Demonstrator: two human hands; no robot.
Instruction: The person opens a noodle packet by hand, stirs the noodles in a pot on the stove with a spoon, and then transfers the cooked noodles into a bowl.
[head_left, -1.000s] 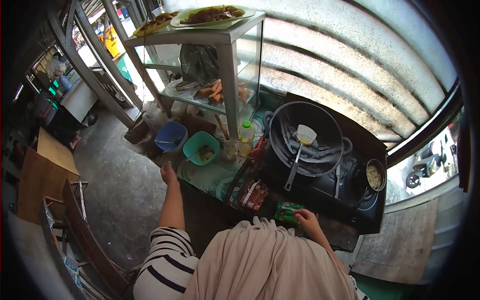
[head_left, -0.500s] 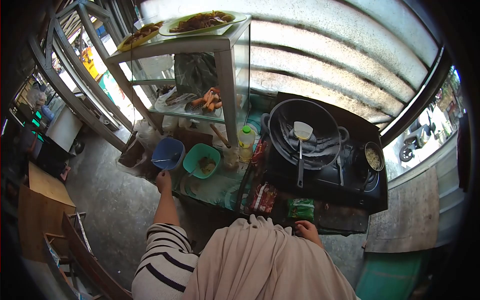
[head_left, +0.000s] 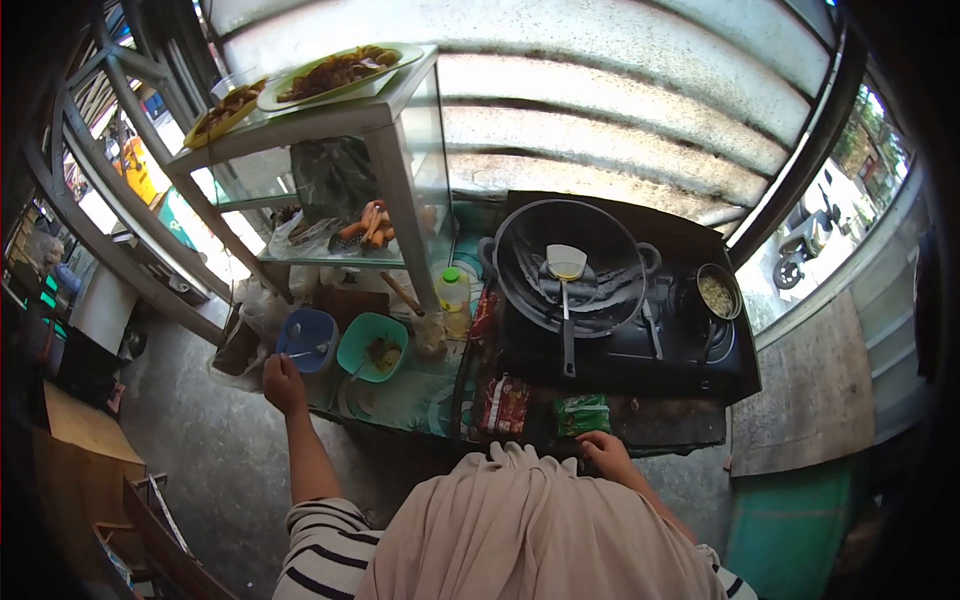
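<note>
My left hand (head_left: 284,384) is closed at the near left rim of the blue bowl (head_left: 300,332). Its fingertips meet the handle end of a metal spoon (head_left: 314,350), which lies across that bowl. Just right of it sits a turquoise bowl (head_left: 352,343) with some yellowish food and another spoon inside. My right hand (head_left: 606,456) rests by the counter's front edge, fingers loosely stretched and holding nothing visible. A green packet (head_left: 582,414) lies right in front of it, and a red packet (head_left: 504,404) is to the left.
A large wok (head_left: 520,290) with a spatula (head_left: 567,335) in it sits on the black stove (head_left: 690,365). A small pot (head_left: 735,300) stands at the right. A bottle with a green cap (head_left: 453,300) stands beside the glass cabinet (head_left: 385,140), which has plates of food (head_left: 340,75) on top.
The view has shifted, so the counter appears further left. My left hand has moved to the spoon's handle end, and the spoon has shifted. My right hand reaches slightly further out by the green packet.
</note>
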